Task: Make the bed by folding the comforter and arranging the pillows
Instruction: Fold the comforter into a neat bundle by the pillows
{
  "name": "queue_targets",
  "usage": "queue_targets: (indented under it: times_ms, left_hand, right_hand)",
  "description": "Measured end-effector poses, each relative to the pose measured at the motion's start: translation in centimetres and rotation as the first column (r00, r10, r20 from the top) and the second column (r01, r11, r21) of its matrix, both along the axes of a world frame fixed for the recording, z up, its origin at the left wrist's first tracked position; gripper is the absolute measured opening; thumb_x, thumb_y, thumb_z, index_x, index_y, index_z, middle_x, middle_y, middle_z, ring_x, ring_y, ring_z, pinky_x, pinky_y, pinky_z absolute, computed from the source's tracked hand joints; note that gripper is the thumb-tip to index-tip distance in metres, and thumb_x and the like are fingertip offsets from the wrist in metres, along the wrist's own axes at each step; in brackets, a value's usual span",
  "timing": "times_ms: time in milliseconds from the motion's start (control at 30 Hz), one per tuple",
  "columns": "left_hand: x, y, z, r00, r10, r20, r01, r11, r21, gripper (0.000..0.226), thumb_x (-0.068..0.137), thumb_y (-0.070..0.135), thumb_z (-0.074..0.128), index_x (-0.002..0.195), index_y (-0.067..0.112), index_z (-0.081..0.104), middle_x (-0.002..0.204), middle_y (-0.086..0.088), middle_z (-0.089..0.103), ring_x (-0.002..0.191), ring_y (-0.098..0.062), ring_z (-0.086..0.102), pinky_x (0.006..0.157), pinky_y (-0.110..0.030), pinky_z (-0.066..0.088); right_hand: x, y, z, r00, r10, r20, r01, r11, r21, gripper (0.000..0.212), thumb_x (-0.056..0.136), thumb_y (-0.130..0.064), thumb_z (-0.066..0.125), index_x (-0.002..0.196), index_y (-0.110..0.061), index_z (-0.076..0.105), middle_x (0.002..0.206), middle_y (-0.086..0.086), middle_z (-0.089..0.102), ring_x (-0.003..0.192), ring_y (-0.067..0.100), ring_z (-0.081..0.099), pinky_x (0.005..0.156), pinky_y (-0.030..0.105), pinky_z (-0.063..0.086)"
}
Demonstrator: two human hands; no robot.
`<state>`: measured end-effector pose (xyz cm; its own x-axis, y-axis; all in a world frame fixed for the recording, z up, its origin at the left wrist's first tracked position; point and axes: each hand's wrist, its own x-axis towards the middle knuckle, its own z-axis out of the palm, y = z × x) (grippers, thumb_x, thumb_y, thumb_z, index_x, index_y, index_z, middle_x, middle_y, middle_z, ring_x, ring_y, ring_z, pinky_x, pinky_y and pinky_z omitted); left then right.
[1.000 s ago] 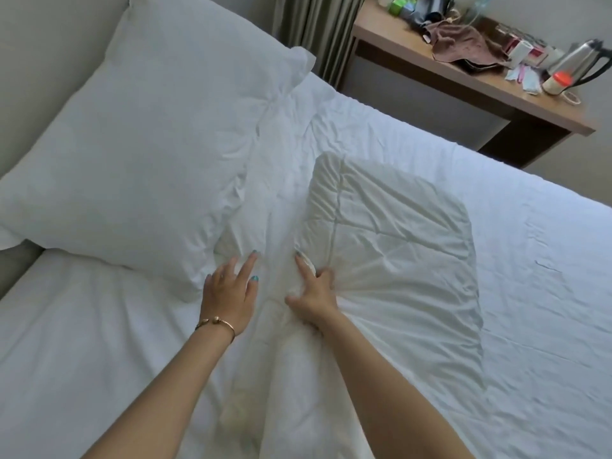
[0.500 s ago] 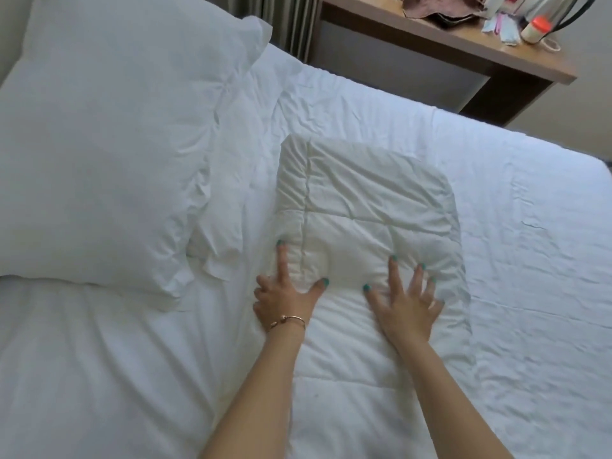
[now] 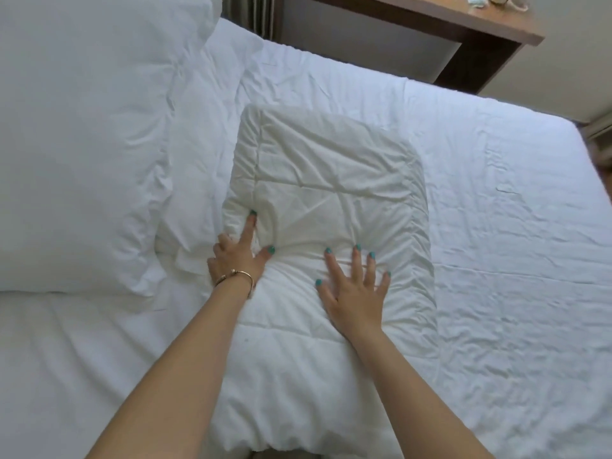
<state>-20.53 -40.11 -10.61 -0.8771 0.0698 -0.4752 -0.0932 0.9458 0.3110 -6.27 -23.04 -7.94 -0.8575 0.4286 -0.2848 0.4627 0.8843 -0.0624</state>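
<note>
A white quilted comforter (image 3: 331, 180), folded into a long narrow pad, lies down the middle of the bed. My right hand (image 3: 356, 293) presses flat on its top with the fingers spread. At the comforter's left edge my left hand (image 3: 236, 256), with a gold bracelet on the wrist, has its index finger and thumb stretched out on the fabric and the other fingers curled at the side. A large white pillow (image 3: 82, 127) leans at the head of the bed to the left, its flap touching the comforter's left side.
The white bed sheet (image 3: 513, 260) is wrinkled to the right of the comforter. A wooden desk (image 3: 463, 31) stands beyond the far side of the bed, with small items on its top. Striped curtains (image 3: 251, 14) hang at the top centre.
Both hands left the bunched fabric beside the pillow and shifted right onto the comforter. The right hand opened and now presses flat on top. The view tilted downward.
</note>
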Motion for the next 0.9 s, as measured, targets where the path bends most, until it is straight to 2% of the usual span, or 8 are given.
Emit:
queue_targets:
  times_ms: [133,233,333,500,600,700,800,900]
  left_hand:
    - [3.9,4.4,2.9,0.929,-0.048,-0.366,0.015,0.996,-0.092,0.074,0.094,0.027,0.054,0.153,0.037,0.010,0.155,-0.023,0.015,0.144,-0.040,0.011,0.116,-0.059,0.002]
    - [10.4,4.8,3.2,0.822,-0.255,-0.510,0.276,0.961,-0.036,0.067,0.088,0.051,0.047,0.150,0.043,0.021,0.155,-0.020,0.023,0.147,-0.037,0.011,0.109,-0.065,-0.012]
    - [14.0,0.7,0.4,0.874,-0.311,-0.374,0.298,0.950,-0.094,0.072,0.084,0.069,0.033,0.150,0.045,0.019,0.160,-0.016,0.012,0.149,-0.029,0.005,0.108,-0.068,-0.005]
    - [12.8,-0.1,-2.4,0.896,-0.370,-0.245,0.321,0.922,-0.216,0.071,0.088,0.073,0.017,0.148,0.048,-0.011,0.161,-0.010,-0.017,0.147,-0.025,-0.017,0.107,-0.071,-0.005]
    - [13.8,0.4,-1.0,0.887,-0.363,-0.286,0.309,0.926,-0.217,0.072,0.087,0.074,0.017,0.152,0.043,0.009,0.162,-0.013,0.001,0.149,-0.029,-0.005,0.111,-0.069,-0.001]
    - [17.7,-2.9,-1.1,0.914,-0.224,-0.339,0.171,0.969,-0.178,0.084,0.077,0.086,0.025,0.150,0.044,0.023,0.161,-0.012,0.010,0.148,-0.037,0.003,0.107,-0.072,-0.007]
    - [20.2,-7.7,-2.8,0.973,-0.074,-0.216,0.044,0.989,-0.140,0.090,0.069,0.093,0.024,0.148,0.051,0.018,0.162,-0.010,-0.001,0.146,-0.044,0.004,0.093,-0.083,0.011]
    - [19.8,-9.3,-3.4,0.989,-0.075,-0.125,0.072,0.997,-0.027,0.089,0.069,0.092,0.019,0.148,0.052,0.011,0.161,-0.012,-0.005,0.144,-0.045,0.011,0.095,-0.076,0.031]
  right_hand:
    - [2.5,1.3,0.3,0.992,-0.015,-0.125,0.011,0.999,-0.034,0.056,0.096,-0.054,0.036,0.150,-0.045,0.022,0.163,-0.003,0.009,0.150,0.022,-0.001,0.119,0.052,-0.002]
    - [5.4,2.0,0.3,0.977,-0.170,-0.131,0.170,0.985,-0.010,0.059,0.092,-0.065,0.030,0.147,-0.055,0.010,0.163,-0.009,-0.003,0.148,0.029,-0.011,0.112,0.062,-0.009]
    - [9.6,2.6,-0.4,0.973,-0.224,-0.061,0.219,0.972,-0.091,0.066,0.086,-0.076,0.021,0.144,-0.062,-0.006,0.161,-0.014,-0.011,0.147,0.034,-0.011,0.110,0.067,0.000]
    - [11.8,3.0,-2.5,0.990,-0.127,0.060,0.134,0.983,-0.122,0.063,0.088,-0.074,0.015,0.140,-0.062,-0.019,0.160,-0.011,-0.021,0.147,0.031,-0.018,0.115,0.062,0.002]
    - [11.1,2.8,-2.3,0.984,-0.167,0.060,0.174,0.977,-0.121,0.062,0.092,-0.069,0.016,0.141,-0.059,-0.019,0.160,-0.010,-0.022,0.147,0.029,-0.017,0.115,0.062,0.002]
    - [14.4,1.6,-2.1,0.989,-0.143,0.026,0.145,0.978,-0.150,0.061,0.092,-0.067,0.017,0.146,-0.057,-0.011,0.159,-0.011,-0.022,0.146,0.028,-0.020,0.111,0.065,-0.001]
    - [20.0,2.6,-3.1,0.981,-0.062,0.183,0.093,0.982,-0.164,0.069,0.083,-0.076,0.011,0.144,-0.056,-0.014,0.155,-0.013,-0.032,0.145,0.029,-0.025,0.110,0.067,0.007]
    - [22.3,4.2,-3.6,0.955,-0.144,0.258,0.202,0.956,-0.214,0.075,0.084,-0.080,0.019,0.142,-0.050,-0.017,0.150,-0.018,-0.035,0.146,0.028,-0.020,0.111,0.064,0.020]
